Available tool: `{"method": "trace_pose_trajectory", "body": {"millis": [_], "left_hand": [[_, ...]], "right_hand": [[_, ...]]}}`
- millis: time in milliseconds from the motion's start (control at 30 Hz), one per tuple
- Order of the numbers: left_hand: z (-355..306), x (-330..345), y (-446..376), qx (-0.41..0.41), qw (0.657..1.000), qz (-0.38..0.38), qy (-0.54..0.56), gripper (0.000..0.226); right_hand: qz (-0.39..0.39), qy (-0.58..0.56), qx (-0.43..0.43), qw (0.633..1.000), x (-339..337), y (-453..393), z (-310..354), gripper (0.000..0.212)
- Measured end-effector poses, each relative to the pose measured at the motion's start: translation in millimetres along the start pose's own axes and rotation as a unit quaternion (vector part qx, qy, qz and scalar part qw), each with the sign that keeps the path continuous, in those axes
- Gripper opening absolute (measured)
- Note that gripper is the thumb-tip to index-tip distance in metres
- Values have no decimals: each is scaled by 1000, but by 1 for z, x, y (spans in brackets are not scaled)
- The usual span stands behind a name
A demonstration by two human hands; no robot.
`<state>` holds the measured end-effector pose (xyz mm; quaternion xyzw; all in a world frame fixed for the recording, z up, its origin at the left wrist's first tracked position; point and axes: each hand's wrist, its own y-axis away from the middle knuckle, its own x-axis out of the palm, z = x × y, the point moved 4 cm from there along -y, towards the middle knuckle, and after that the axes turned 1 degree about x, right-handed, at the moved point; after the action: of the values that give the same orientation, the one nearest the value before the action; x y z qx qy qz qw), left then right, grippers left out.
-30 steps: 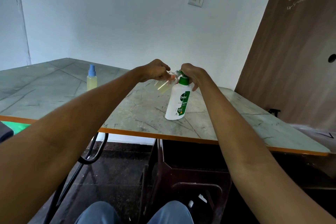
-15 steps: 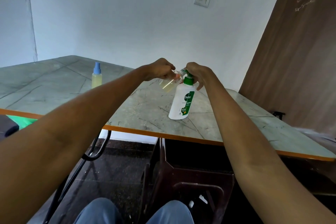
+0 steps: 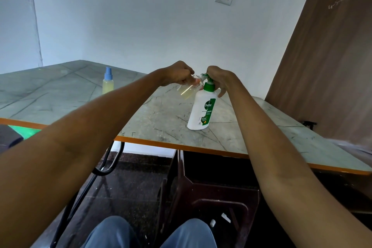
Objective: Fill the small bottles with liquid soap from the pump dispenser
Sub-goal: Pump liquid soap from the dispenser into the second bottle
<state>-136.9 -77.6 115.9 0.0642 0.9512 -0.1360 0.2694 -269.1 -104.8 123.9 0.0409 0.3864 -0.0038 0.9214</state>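
A white pump dispenser (image 3: 200,110) with a green collar and label stands on the marble-patterned table (image 3: 161,119). My right hand (image 3: 220,78) rests curled over its pump head. My left hand (image 3: 178,73) grips a small clear bottle (image 3: 187,91), tilted, partly filled with yellowish soap, its mouth held up against the pump nozzle. A second small bottle (image 3: 108,82) with a blue cap and yellowish liquid stands upright at the back left of the table.
The table's orange front edge (image 3: 181,148) runs across the view. Below it stand a dark brown plastic chair (image 3: 211,197) and a black metal frame (image 3: 108,165). A brown wooden door (image 3: 326,66) is at the right, my knees at the bottom.
My hands keep the same grip on the bottle and pump. Only the view has shifted slightly, with the scene sliding a little to the right.
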Motion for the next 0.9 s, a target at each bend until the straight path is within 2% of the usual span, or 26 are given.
{"method": "trace_pose_trajectory", "body": {"millis": [800, 900], "left_hand": [[-1, 1, 0, -7, 999, -3, -43, 55], [-1, 1, 6, -10, 999, -7, -34, 44]], "right_hand": [[-6, 14, 4, 1000, 2, 11, -1, 30], [-3, 11, 7, 1000, 1, 10, -1, 28]]}}
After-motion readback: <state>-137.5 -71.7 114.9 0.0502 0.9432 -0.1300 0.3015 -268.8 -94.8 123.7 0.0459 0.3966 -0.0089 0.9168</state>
